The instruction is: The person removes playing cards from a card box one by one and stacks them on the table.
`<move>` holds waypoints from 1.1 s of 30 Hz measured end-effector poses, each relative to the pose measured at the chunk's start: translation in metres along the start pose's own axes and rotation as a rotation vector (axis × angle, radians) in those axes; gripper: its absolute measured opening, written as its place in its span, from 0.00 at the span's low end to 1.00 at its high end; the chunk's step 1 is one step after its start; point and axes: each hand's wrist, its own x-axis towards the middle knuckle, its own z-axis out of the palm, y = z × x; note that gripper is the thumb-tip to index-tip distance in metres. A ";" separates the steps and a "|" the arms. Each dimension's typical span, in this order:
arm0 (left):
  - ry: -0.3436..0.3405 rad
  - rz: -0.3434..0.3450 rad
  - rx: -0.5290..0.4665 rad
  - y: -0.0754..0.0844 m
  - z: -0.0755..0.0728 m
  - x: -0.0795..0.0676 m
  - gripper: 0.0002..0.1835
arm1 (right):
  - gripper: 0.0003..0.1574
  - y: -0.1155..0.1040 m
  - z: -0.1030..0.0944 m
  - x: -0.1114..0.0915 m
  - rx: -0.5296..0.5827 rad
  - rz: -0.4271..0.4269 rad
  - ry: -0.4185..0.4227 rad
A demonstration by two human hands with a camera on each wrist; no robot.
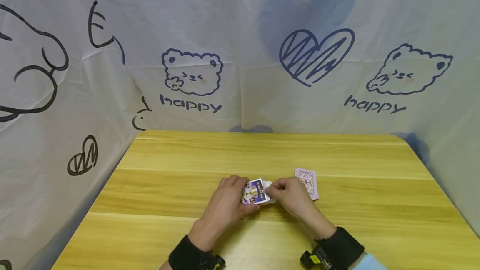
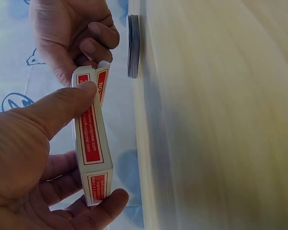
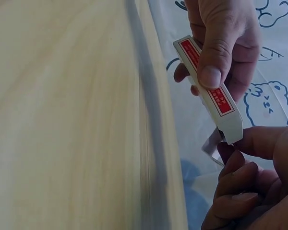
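Observation:
My left hand (image 1: 226, 203) holds a small playing-card box (image 1: 256, 191) above the table, its purple printed face turned up. In the left wrist view the thumb lies along the box's narrow red-and-white side (image 2: 92, 136), with fingers around the lower end. At the box's other end, a flap (image 3: 213, 145) stands out. The right hand (image 1: 294, 197) has its thumb and index finger together at that end, pinching the box's edge by the flap. Just beyond the right hand lies a stack of playing cards (image 1: 307, 182), patterned backs up.
The light wooden table (image 1: 168, 191) spreads out around both hands. White cloth (image 1: 247, 24) with drawn bears and hearts hangs behind it and along the sides. Black bands with small cameras wrap the left wrist (image 1: 191, 255) and the right wrist (image 1: 339, 247).

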 end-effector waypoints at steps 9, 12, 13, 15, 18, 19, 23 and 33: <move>0.010 0.009 0.001 0.001 0.002 0.000 0.37 | 0.08 0.001 0.002 -0.001 0.024 0.016 -0.020; 0.010 0.009 -0.002 0.000 0.002 -0.001 0.37 | 0.08 0.001 0.001 0.000 0.041 0.032 -0.031; 0.010 0.008 -0.004 0.000 0.002 0.000 0.37 | 0.09 0.001 0.001 -0.001 0.054 0.039 -0.036; 0.012 0.005 -0.007 0.000 0.002 0.000 0.37 | 0.09 0.001 -0.001 0.000 0.091 0.059 -0.053; 0.015 0.002 -0.004 0.000 0.001 0.000 0.37 | 0.09 0.001 -0.005 0.001 0.155 0.088 -0.082; 0.016 0.000 -0.002 -0.001 0.001 0.000 0.37 | 0.09 0.001 -0.007 0.001 0.168 0.092 -0.088; 0.016 -0.015 0.012 -0.002 0.000 0.001 0.38 | 0.10 0.003 -0.014 0.004 0.168 0.093 -0.084; 0.064 -0.066 0.011 -0.002 -0.004 0.001 0.36 | 0.17 0.005 -0.022 0.010 0.168 0.185 0.015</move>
